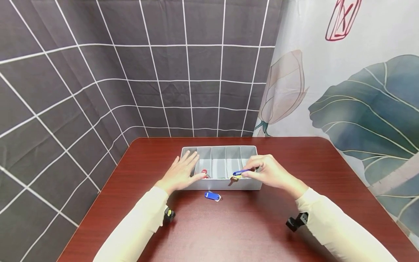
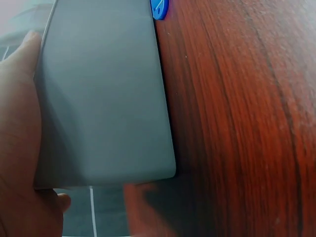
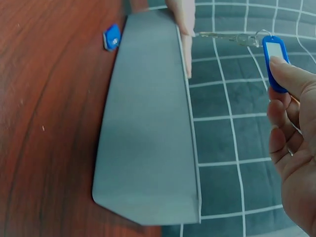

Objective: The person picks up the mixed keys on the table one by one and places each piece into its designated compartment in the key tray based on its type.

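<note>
A grey divided tray (image 1: 222, 185) with several compartments stands lengthwise on the table. My left hand (image 1: 181, 174) rests over its left end, fingers spread and straight, the thumb along the front rim. Above the right compartments, my right hand (image 1: 269, 171) pinches a blue key tag (image 3: 274, 49) between thumb and fingers. From the tag's ring hangs a key (image 1: 234, 179), in front of the tray's rim. A red key tag (image 1: 204, 171) lies in a left compartment. Something yellow (image 1: 241, 176) shows below the held tag, partly hidden.
A second blue key tag (image 1: 212, 196) lies on the reddish-brown table (image 1: 216, 225) just in front of the tray. Behind the table hangs a dark gridded curtain (image 1: 170, 94), with a flower-printed cloth (image 1: 294, 87) to the right.
</note>
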The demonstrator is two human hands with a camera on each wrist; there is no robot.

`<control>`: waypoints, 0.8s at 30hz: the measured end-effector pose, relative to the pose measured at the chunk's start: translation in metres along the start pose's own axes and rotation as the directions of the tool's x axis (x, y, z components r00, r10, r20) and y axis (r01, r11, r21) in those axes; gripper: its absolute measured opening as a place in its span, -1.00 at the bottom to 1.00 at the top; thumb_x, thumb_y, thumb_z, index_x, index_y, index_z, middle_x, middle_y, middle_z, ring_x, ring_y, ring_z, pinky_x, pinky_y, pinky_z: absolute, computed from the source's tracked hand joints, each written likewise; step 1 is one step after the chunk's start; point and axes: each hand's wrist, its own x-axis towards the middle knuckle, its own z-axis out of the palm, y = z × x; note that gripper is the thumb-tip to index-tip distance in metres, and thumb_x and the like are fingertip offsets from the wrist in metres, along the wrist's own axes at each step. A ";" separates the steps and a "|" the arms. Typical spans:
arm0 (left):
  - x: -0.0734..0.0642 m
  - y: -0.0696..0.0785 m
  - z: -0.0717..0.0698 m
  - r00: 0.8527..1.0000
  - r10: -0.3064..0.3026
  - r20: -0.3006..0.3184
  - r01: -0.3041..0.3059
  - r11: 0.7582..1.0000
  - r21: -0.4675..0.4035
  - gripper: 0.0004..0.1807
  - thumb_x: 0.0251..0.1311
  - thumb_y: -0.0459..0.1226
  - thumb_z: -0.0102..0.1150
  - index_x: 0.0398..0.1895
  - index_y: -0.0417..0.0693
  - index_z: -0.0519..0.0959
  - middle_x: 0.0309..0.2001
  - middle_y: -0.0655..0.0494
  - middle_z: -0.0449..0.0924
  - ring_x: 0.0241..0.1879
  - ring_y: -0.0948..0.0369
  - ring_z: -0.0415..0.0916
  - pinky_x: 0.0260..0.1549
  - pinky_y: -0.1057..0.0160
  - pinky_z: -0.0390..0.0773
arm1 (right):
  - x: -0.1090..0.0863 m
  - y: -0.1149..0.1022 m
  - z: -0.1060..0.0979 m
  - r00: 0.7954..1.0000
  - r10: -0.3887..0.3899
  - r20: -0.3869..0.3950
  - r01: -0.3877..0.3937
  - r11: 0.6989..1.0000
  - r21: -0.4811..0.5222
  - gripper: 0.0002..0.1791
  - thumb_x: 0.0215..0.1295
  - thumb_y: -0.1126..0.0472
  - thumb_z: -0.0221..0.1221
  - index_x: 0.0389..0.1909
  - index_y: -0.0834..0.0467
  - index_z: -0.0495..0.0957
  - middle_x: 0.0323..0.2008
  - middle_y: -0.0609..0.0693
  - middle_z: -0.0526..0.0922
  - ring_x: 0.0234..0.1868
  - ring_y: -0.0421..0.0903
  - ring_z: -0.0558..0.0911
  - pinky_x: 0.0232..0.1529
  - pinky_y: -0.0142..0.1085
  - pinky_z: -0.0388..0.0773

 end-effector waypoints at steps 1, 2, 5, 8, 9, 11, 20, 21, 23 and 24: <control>0.000 0.000 0.000 1.000 -0.002 -0.001 0.002 1.000 -0.002 -0.02 0.19 0.45 -0.36 0.49 0.00 0.12 0.49 0.13 0.01 0.49 0.05 -0.16 0.35 -0.18 -0.09 | 0.000 -0.002 -0.003 1.000 0.004 -0.012 -0.005 1.000 -0.012 -0.80 -0.10 0.39 0.47 -0.46 0.04 0.74 -0.50 -0.19 0.64 -0.48 -0.25 0.53 -0.55 -0.43 0.40; 0.000 0.000 0.000 1.000 -0.004 0.001 0.004 1.000 -0.005 -0.02 0.19 0.45 -0.36 0.49 0.01 0.11 0.49 0.14 0.01 0.49 0.06 -0.16 0.35 -0.17 -0.10 | 0.000 -0.005 -0.006 1.000 0.011 -0.021 -0.011 1.000 -0.021 -0.80 -0.11 0.41 0.46 -0.46 0.07 0.74 -0.50 -0.17 0.64 -0.50 -0.24 0.52 -0.57 -0.44 0.39; 0.000 -0.001 0.001 1.000 0.000 0.000 0.000 1.000 -0.005 -0.02 0.19 0.45 -0.37 0.49 0.00 0.11 0.49 0.15 0.02 0.48 0.07 -0.15 0.35 -0.17 -0.10 | 0.001 -0.015 -0.016 0.998 0.024 -0.052 -0.026 0.999 -0.045 -0.80 -0.13 0.47 0.45 -0.47 0.15 0.73 -0.52 -0.09 0.64 -0.55 -0.21 0.50 -0.62 -0.46 0.36; 0.000 -0.001 0.001 1.000 0.008 -0.001 -0.008 1.000 -0.004 -0.01 0.19 0.45 -0.37 0.49 -0.01 0.12 0.49 0.15 0.03 0.48 0.06 -0.14 0.35 -0.17 -0.10 | 0.001 -0.020 -0.025 0.996 0.038 -0.082 -0.043 0.997 -0.061 -0.80 -0.14 0.50 0.44 -0.46 0.19 0.73 -0.55 -0.05 0.62 -0.59 -0.20 0.47 -0.64 -0.48 0.33; 0.000 -0.001 0.001 1.000 0.010 -0.002 -0.010 1.000 0.000 -0.01 0.19 0.45 -0.37 0.49 -0.01 0.12 0.49 0.15 0.03 0.48 0.07 -0.14 0.35 -0.17 -0.10 | 0.000 -0.019 -0.027 0.995 0.037 -0.094 -0.044 0.997 -0.070 -0.80 -0.14 0.50 0.44 -0.46 0.20 0.73 -0.55 -0.04 0.62 -0.60 -0.20 0.46 -0.64 -0.48 0.33; 0.000 -0.001 0.002 1.000 0.009 -0.001 -0.009 1.000 -0.002 -0.01 0.18 0.45 -0.36 0.49 -0.01 0.12 0.49 0.15 0.04 0.48 0.07 -0.13 0.35 -0.16 -0.10 | -0.001 -0.013 -0.030 0.993 0.038 -0.113 -0.047 0.996 -0.081 -0.80 -0.13 0.50 0.43 -0.46 0.20 0.73 -0.56 -0.05 0.62 -0.61 -0.20 0.45 -0.65 -0.47 0.32; 0.002 -0.002 0.004 1.000 0.015 -0.025 -0.015 1.000 -0.001 0.00 0.16 0.46 -0.30 0.47 -0.03 0.15 0.48 0.13 0.06 0.47 0.04 -0.09 0.35 -0.15 -0.08 | -0.011 0.033 -0.036 0.983 0.100 -0.154 -0.117 0.988 -0.106 -0.83 -0.04 0.32 0.46 -0.44 0.01 0.74 -0.54 -0.24 0.60 -0.61 -0.29 0.45 -0.64 -0.48 0.33; 0.002 -0.002 0.004 1.000 0.015 -0.025 -0.015 1.000 0.001 0.01 0.15 0.46 -0.30 0.47 -0.03 0.15 0.48 0.13 0.05 0.47 0.04 -0.09 0.36 -0.15 -0.07 | -0.012 0.035 -0.037 0.982 0.107 -0.154 -0.125 0.986 -0.110 -0.84 -0.03 0.30 0.46 -0.44 -0.01 0.74 -0.54 -0.25 0.60 -0.61 -0.29 0.45 -0.64 -0.49 0.34; 0.002 -0.003 0.004 1.000 0.014 -0.020 -0.014 1.000 -0.005 0.02 0.14 0.47 -0.30 0.47 -0.03 0.15 0.48 0.12 0.06 0.47 0.04 -0.09 0.36 -0.14 -0.08 | -0.013 0.039 -0.038 0.980 0.123 -0.154 -0.142 0.983 -0.118 -0.85 -0.02 0.25 0.46 -0.44 -0.06 0.73 -0.53 -0.28 0.59 -0.60 -0.28 0.45 -0.62 -0.49 0.35; 0.002 -0.003 0.003 1.000 0.011 -0.015 -0.011 1.000 -0.006 0.02 0.14 0.48 -0.31 0.48 -0.03 0.15 0.48 0.13 0.05 0.47 0.05 -0.10 0.36 -0.13 -0.08 | -0.013 0.041 -0.038 0.980 0.127 -0.153 -0.146 0.981 -0.124 -0.85 -0.02 0.24 0.46 -0.44 -0.06 0.73 -0.53 -0.28 0.59 -0.60 -0.28 0.45 -0.62 -0.48 0.34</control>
